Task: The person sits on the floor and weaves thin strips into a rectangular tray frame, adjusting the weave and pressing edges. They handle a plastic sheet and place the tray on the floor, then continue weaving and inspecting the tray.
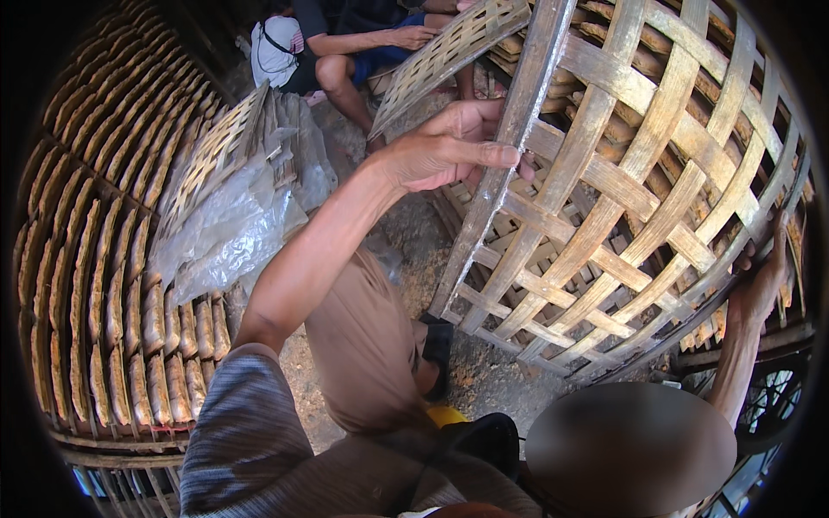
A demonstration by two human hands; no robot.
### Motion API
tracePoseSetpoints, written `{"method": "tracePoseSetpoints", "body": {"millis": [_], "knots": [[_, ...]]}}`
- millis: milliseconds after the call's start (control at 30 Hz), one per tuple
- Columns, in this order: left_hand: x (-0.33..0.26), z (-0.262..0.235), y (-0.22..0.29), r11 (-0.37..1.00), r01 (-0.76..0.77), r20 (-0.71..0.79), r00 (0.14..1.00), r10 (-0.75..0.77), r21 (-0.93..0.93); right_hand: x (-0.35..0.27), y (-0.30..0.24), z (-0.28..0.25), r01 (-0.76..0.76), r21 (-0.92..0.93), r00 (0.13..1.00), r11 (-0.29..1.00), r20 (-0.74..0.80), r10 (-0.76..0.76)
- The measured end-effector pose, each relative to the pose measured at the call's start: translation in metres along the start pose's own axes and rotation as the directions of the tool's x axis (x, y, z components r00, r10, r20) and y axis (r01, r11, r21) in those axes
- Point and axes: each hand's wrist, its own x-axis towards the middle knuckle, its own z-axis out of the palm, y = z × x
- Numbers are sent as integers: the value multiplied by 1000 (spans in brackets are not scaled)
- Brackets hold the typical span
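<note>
I hold a large woven bamboo tray [622,173] upright in front of me, tilted slightly. My left hand [449,148] is closed on the long slat along its left edge, arm stretched out. My right hand [767,278] grips the tray's right rim, fingers curled round it from behind. Through the open weave I see a stack of similar trays [604,26] carrying brown flat pieces.
A curved rack [104,259] with rows of brown flat pieces fills the left. A clear plastic sheet [229,229] and another woven tray [211,151] lie beside it. A seated person [354,43] at the top holds a further tray [445,52]. Dirt floor [484,380] below.
</note>
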Motion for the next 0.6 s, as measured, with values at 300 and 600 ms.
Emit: {"method": "tracePoseSetpoints", "body": {"millis": [300,600], "knots": [[5,10,-13,852,5,-116,991,65,523,-6,5,0,59,-353,998,934,-9,-66],[0,4,-9,936,11,-100,995,26,353,-3,9,2,117,-212,993,970,40,-111]]}}
